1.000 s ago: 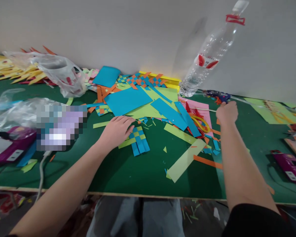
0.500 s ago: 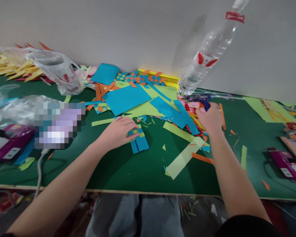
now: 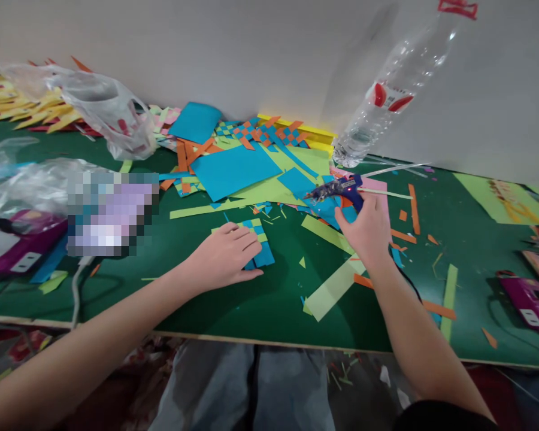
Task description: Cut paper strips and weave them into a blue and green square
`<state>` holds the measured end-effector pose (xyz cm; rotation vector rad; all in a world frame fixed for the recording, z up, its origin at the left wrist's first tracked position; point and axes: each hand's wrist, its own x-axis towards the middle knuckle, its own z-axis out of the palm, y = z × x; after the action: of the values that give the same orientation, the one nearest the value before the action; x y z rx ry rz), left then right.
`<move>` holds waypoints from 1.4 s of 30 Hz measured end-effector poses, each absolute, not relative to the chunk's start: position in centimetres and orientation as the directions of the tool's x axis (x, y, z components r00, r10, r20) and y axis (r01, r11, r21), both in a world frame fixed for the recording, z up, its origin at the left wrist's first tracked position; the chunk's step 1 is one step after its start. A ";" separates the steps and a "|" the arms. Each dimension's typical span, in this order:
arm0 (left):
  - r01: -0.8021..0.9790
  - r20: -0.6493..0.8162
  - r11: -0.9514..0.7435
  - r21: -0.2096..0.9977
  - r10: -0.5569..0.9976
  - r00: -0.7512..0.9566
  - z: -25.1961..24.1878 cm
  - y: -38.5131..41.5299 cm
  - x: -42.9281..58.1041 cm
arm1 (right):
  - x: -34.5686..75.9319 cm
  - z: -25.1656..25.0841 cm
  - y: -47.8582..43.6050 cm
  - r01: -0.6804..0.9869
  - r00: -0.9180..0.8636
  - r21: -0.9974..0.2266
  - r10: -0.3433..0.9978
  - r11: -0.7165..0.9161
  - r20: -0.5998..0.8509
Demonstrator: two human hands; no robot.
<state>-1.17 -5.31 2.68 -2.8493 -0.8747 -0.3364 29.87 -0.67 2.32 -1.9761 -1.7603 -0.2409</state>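
My left hand (image 3: 229, 252) lies over a small woven paper piece (image 3: 264, 250) of blue and light-green strips, its fingers bent onto it and the thumb along its near side. The hand covers much of the weave; loose blue strip ends show at the right. My right hand (image 3: 367, 230) is closed around the handle of a dark blue hot glue gun (image 3: 341, 190). The gun's nozzle points left, over blue paper, and a pale glue stick (image 3: 386, 193) sticks out behind it. The two hands are apart.
Blue sheets (image 3: 233, 170), green strips (image 3: 336, 287) and orange scraps litter the green table (image 3: 269, 314). A clear plastic bottle (image 3: 386, 102) stands near the wall. Purple power strips (image 3: 527, 302) sit at both sides. At left are a pixelated phone-like object (image 3: 117, 215) and plastic bags (image 3: 117, 120).
My right hand has lifted the glue gun from the paper pile and brought it left and nearer. My left hand has shifted from pinching the woven piece's edge to lying over it.
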 end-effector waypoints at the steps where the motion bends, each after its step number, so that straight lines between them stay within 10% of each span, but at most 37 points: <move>1: 0.578 0.268 -0.813 -0.075 0.542 0.797 2.5 -5.6 -1.2 | 29.9 2.1 -0.7 0.972 0.151 -0.229 0.887 -0.053 0.436; 42: 0.650 0.305 -0.657 0.382 0.753 0.582 1.5 -5.6 -1.3 | 30.6 1.8 -0.6 0.973 0.110 -0.229 0.904 -0.014 0.412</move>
<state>-1.27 -5.60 1.50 -2.9944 -1.3502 -0.7641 30.64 -0.58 1.77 -1.9474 -1.8224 -0.2052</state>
